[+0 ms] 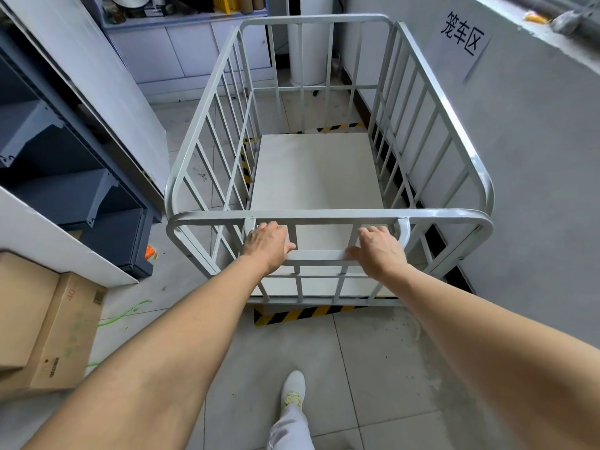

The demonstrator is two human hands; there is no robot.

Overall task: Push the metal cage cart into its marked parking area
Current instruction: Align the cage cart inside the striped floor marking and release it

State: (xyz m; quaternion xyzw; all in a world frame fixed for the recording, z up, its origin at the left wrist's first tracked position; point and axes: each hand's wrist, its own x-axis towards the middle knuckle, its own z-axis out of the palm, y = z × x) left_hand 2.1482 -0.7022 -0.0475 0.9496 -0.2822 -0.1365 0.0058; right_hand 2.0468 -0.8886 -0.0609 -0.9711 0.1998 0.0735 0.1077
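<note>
L hand (268,245) & R hand (380,246), fingers curled on handle (319,254) at 6 o'clock of cart (324,218); stiff steel, prob. heavy.

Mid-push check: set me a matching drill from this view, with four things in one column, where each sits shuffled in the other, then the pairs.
Things
1. left hand
2. box
3. sign
4. striped tape

Places
A. on the wall, upper right
B. on the floor, bordering the cart base
C. gripping the handle
D. on the floor, far left

Pairs: 1-C, 2-D, 3-A, 4-B
</note>
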